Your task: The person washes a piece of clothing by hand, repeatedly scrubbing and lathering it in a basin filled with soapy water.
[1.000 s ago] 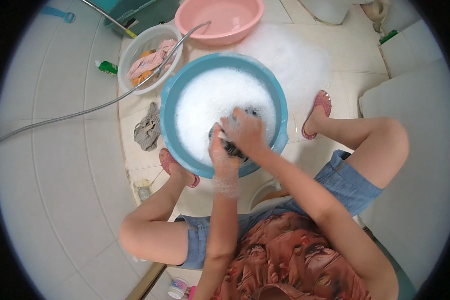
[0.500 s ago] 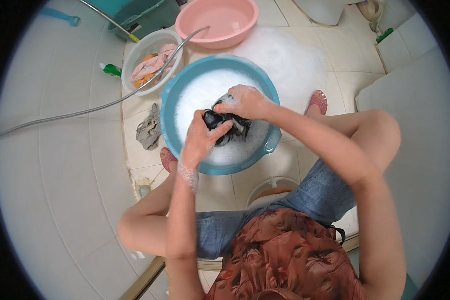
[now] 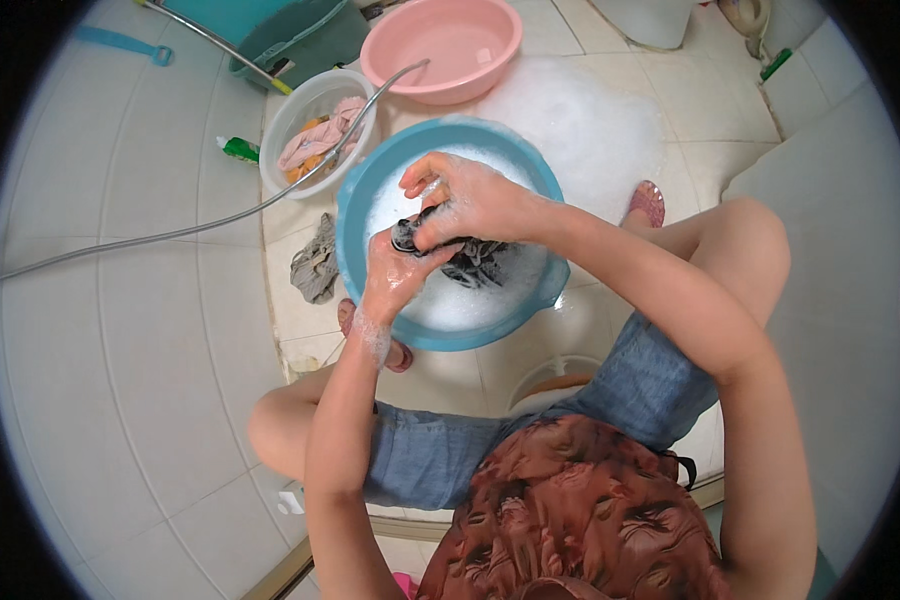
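A blue basin (image 3: 351, 235) full of white suds stands on the floor between my feet. Over it, both hands grip a wet black cloth garment (image 3: 480, 264), whose lower part hangs into the foam. My left hand (image 3: 395, 272) is closed round its left end, where a dark bunched piece pokes out. From above, my right hand (image 3: 480, 203) pinches the cloth close to the left one, a few of its fingers raised and curled. Foam clings to my hands and left wrist. The exact grip of the right fingertips is partly hidden.
A white tub (image 3: 268, 160) with pink and orange cloths sits beyond the basin, by a pink basin (image 3: 510, 45) and a green tub (image 3: 310, 40). A grey hose (image 3: 210, 223) crosses the white tub. A grey cloth (image 3: 315, 262) lies left; suds (image 3: 580, 115) spread over the floor.
My right hand has shifted left and turned, its fingers lifting near the left hand. The garment now hangs lower to the right of my left hand. My left foot has moved right.
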Demonstrator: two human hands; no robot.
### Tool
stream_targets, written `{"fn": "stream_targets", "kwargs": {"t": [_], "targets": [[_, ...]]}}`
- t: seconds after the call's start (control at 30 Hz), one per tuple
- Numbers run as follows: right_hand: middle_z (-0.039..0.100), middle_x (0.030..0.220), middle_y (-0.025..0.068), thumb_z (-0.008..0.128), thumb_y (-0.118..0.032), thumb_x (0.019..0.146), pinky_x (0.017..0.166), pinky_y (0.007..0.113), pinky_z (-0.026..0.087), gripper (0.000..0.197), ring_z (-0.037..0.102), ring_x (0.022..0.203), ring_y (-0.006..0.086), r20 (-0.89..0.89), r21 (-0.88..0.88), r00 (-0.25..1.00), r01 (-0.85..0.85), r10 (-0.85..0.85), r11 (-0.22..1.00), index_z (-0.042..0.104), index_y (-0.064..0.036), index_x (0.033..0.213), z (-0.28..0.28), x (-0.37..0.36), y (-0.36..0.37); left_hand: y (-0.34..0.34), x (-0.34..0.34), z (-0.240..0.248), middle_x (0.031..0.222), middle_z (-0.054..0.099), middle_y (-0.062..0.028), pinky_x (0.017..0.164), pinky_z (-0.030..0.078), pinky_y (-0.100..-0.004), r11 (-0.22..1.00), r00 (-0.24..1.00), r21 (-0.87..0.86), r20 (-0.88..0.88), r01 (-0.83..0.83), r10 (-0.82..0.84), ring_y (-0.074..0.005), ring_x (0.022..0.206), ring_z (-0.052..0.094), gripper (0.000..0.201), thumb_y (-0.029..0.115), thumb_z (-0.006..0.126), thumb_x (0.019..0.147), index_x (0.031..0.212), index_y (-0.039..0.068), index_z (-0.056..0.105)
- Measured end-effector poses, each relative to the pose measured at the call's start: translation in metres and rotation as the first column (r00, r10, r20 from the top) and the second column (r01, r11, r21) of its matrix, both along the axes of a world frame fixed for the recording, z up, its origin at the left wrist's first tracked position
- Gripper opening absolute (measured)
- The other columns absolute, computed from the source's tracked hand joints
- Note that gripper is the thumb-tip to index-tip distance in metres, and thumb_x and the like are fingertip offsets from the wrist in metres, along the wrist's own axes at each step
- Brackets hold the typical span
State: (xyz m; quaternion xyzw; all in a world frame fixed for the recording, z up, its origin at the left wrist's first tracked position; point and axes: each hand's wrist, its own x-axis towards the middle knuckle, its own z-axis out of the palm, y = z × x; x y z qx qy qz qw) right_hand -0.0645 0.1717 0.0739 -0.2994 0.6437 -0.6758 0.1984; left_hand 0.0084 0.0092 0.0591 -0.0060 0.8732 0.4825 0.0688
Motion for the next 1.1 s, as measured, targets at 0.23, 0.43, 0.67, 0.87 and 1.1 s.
{"fn": "stream_targets", "kwargs": {"t": [0.23,0.43,0.67,0.87,1.1], "targets": [[0.06,0.102,0.0136,0.079,-0.019,0.056,0.086,0.036,0.042,0.057,0.054,0.101,0.0271,-0.397,0.659,0.832,-0.036,0.388,0.751,0.054,-0.0029,0.104,-0.066,0.0,0.026,0.0,0.006,0.034,0.096,0.064,-0.0079,0.08,0.048,-0.028,0.869,0.984,0.476,-0.039,-0.137,0.176,-0.0175,0.086,0.062,0.04,-0.001,0.072,0.065,0.102,-0.003,0.059],[0.06,0.1,0.0106,0.074,-0.031,0.066,0.091,0.038,0.039,0.039,0.053,0.1,0.0278,-0.446,0.469,0.895,0.213,0.022,0.857,0.063,-0.0071,0.094,-0.104,-0.023,0.047,-0.039,0.01,0.032,0.1,0.062,-0.0115,0.081,0.05,-0.0341,0.334,0.915,0.897,0.157,-0.29,0.372,-0.0222,0.089,0.062,0.032,0.001,0.059,0.076,0.107,-0.002,0.054],[0.059,0.101,0.0091,0.068,-0.006,0.07,0.076,0.027,0.046,0.055,0.058,0.083,0.0176,0.576,0.049,0.764,0.322,-0.29,0.946,0.043,0.0021,0.119,-0.075,0.016,0.001,-0.009,-0.001,-0.057,0.106,0.061,-0.0073,0.085,0.047,-0.0341,0.09,0.83,0.846,0.487,-0.526,0.273,-0.0189,0.095,0.058,0.04,0.039,0.057,0.086,0.11,0.007,0.056],[0.056,0.101,0.0141,0.066,-0.024,0.073,0.087,0.038,0.04,0.037,0.053,0.1,0.0292,-0.057,0.107,0.919,0.394,-0.39,0.913,0.052,-0.0079,0.103,-0.053,0.079,-0.035,0.053,0.012,-0.114,0.102,0.058,-0.0066,0.084,0.047,-0.0365,-0.4,0.976,0.912,0.159,-0.087,0.15,-0.0202,0.096,0.055,0.042,0.044,0.053,0.087,0.112,0.011,0.053],[0.059,0.082,0.0118,0.057,-0.032,0.078,0.069,0.039,0.048,0.022,0.058,0.075,0.0315,-0.391,0.366,0.757,0.65,-0.523,0.667,0.062,-0.0115,0.08,-0.065,0.014,-0.033,0.058,-0.01,-0.149,0.105,0.056,-0.0068,0.077,0.048,-0.0352,0.402,0.859,0.792,0.28,-0.459,0.429,-0.0204,0.093,0.055,0.035,0.037,0.047,0.09,0.114,0.012,0.051]]}}
